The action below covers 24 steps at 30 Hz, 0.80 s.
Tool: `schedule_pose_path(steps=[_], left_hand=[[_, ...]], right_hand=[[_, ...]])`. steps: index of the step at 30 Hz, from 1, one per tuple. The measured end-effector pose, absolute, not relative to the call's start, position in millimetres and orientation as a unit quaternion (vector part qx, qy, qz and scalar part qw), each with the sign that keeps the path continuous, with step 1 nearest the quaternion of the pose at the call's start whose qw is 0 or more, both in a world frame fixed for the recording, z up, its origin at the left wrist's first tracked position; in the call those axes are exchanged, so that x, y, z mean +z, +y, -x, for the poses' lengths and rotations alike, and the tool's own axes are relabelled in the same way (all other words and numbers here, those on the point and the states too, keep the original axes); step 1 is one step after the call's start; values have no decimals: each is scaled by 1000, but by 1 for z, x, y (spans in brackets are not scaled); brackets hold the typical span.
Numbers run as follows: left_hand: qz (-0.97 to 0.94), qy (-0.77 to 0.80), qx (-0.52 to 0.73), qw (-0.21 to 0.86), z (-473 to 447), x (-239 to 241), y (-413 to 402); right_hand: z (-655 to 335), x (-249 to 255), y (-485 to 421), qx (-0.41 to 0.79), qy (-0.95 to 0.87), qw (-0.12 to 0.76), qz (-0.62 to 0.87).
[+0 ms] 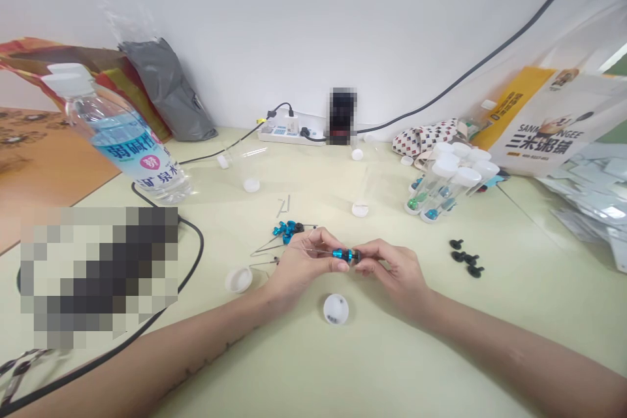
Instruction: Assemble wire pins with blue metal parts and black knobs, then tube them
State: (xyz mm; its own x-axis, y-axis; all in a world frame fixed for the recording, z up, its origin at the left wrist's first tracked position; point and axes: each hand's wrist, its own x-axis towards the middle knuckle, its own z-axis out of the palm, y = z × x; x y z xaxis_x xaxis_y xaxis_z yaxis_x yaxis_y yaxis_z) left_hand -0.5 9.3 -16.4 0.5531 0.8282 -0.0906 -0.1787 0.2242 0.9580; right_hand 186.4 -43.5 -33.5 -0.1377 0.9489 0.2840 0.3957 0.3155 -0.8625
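The pale green desk (441,353) carries everything here, and the white cap (336,309) lying flat near its front edge serves as the mark for the rest. Far to the left of the white cap and further back, a water bottle (122,137) with a blue label leans over, and a black cable (193,255) loops across the desk between the two. Far to the right of the white cap and back towards the wall lies a yellow-and-white printed bag (548,124). A cluster of clear vials (448,183) with white lids lies nearer to the cap than that bag, also back and to the right. Straight behind the white cap, against the wall, sits a white power strip (287,130). Just behind the cap both hands meet. The left hand (298,268) comes in from the cap's left and the right hand (392,271) from its right. A small heap of blue parts (287,230) rests behind and left of the cap, beyond the left hand, and a few black pieces (465,258) lie well to its right, past the right hand. The smallest thing is the blue piece (343,254), held in the air just behind the white cap, between the two hands. Its long axis runs left to right. The left hand pinches its blue end and the right hand pinches its dark end, so neither is nearer.
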Motion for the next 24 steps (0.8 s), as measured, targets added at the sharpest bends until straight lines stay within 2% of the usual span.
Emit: schedule_pose_path(steps=[10, 24], left_hand=[[-493, 323, 354, 726, 0, -17, 9], [-506, 316, 355, 719, 0, -16, 8]], right_hand=[[-187, -33, -42, 287, -706, 422, 491], [-185, -34, -43, 272, -705, 447, 479]])
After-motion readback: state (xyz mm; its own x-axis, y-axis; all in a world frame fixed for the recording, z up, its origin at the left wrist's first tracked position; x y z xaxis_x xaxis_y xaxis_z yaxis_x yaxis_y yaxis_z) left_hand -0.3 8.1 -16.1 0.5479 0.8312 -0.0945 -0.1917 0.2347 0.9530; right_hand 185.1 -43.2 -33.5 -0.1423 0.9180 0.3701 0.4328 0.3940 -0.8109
